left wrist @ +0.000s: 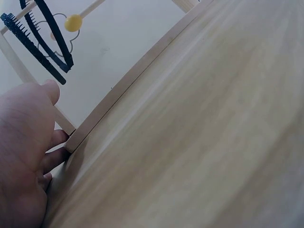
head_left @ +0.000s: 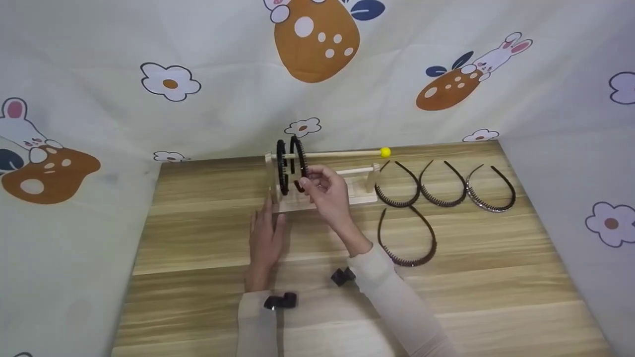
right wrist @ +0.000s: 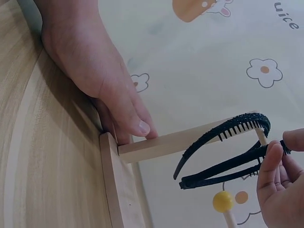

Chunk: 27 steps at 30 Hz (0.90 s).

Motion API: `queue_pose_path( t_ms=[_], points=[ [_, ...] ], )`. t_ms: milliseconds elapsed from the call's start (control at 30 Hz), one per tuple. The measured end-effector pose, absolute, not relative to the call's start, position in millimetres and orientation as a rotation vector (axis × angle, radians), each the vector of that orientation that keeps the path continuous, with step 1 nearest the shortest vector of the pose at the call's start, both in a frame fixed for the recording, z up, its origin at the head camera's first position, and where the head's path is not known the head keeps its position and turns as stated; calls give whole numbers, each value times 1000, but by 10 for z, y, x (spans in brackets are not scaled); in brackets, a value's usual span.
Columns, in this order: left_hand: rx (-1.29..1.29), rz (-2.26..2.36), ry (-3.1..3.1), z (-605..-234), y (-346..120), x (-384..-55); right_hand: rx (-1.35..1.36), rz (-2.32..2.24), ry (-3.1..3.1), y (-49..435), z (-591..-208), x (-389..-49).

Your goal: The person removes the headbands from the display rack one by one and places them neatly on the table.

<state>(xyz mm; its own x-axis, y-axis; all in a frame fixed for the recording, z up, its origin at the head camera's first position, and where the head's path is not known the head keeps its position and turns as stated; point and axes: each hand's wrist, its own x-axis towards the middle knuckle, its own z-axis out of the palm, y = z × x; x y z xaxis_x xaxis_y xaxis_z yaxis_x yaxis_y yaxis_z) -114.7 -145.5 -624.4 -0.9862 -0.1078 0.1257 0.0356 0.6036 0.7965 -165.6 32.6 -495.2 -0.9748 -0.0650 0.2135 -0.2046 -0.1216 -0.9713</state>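
Observation:
A wooden stand [head_left: 363, 199] has an upper rod [head_left: 342, 153] ending in a yellow ball [head_left: 385, 152]. Near the rod's left end hangs a black toothed headband [head_left: 282, 171], its surface sparkly in the right wrist view. Beside it, also around the rod, is a second black headband [head_left: 300, 148], which my right hand [head_left: 331, 196] pinches between thumb and fingers at its right side. My left hand [head_left: 265, 240] rests at the stand's left end, fingers extended, touching the lower corner of the upright [right wrist: 166, 145] and the base.
Right of the stand, dark toothed headbands lie in a row, among them a middle one [head_left: 444, 202] and a glittery one [head_left: 491, 207]; another headband [head_left: 412, 263] lies nearer me, close to my right sleeve. A patterned cloth [head_left: 228, 119] hangs behind the wooden table [head_left: 198, 238].

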Motion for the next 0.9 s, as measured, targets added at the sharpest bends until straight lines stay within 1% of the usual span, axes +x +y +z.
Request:
queue_pose_path(
  t_ms=[467, 733, 900],
  points=[
    [47, -1358, -2632, -6241, -1452, -1145, 313, 2282, -1936, 454, -4793, -1579],
    [-6, -1332, -2613, -6278, -1467, -1154, 365, 2284, -1904, 515, -4700, -1535],
    [-7, -1347, -2613, -6274, -1461, -1163, 336, 2290, -1885, 591, -4650, -1525]
  ],
)
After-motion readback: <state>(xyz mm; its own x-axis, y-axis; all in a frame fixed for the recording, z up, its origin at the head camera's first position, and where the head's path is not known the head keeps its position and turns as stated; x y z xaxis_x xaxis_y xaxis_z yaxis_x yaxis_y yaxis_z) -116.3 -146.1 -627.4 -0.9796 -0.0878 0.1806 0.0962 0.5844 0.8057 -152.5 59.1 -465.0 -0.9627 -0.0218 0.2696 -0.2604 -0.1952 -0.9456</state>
